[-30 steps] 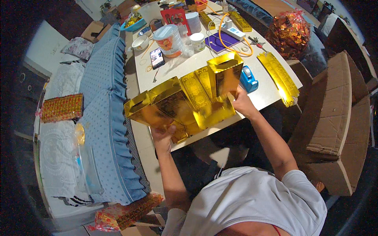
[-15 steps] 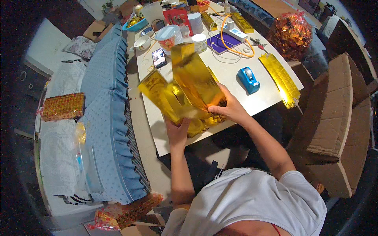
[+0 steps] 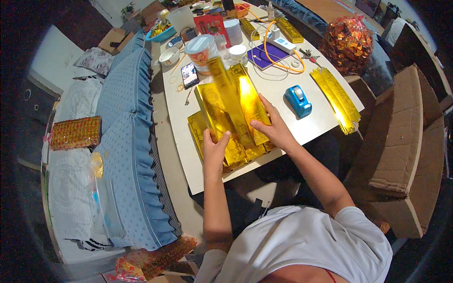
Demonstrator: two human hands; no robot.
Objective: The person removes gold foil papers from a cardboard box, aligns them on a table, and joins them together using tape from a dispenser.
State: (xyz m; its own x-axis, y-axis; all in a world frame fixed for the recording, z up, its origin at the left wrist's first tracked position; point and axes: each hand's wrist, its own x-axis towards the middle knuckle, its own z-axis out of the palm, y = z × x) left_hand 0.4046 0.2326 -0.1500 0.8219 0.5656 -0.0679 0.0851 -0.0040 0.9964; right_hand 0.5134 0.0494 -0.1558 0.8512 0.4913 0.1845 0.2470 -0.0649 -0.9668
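Shiny embossed gold foil paper pieces lie and stand together at the table's near edge. My left hand [image 3: 216,150] grips the near left edge of a folded gold foil paper piece [image 3: 214,111], thumb on top and fingers partly hidden. Along the right edge of another gold foil paper piece [image 3: 250,104], my right hand [image 3: 276,127] has its thumb on the near face and its fingers along the side. Between the two a narrow raised gold strip [image 3: 224,87] slants upward; whether it belongs to either piece I cannot tell. More gold foil lies underneath.
Right of my hands are a blue tape dispenser [image 3: 297,101] and a fanned stack of flat gold foil sheets [image 3: 335,100]. Beyond stand a phone [image 3: 189,75], a clear tub [image 3: 200,51], a purple pad [image 3: 268,55] and a power strip [image 3: 282,43]. A cardboard box [image 3: 391,141] flanks the table.
The gold pieces have come down and nearer the table, and now sit side by side instead of tilted apart. Both hands still hold them; the left has shifted slightly right.
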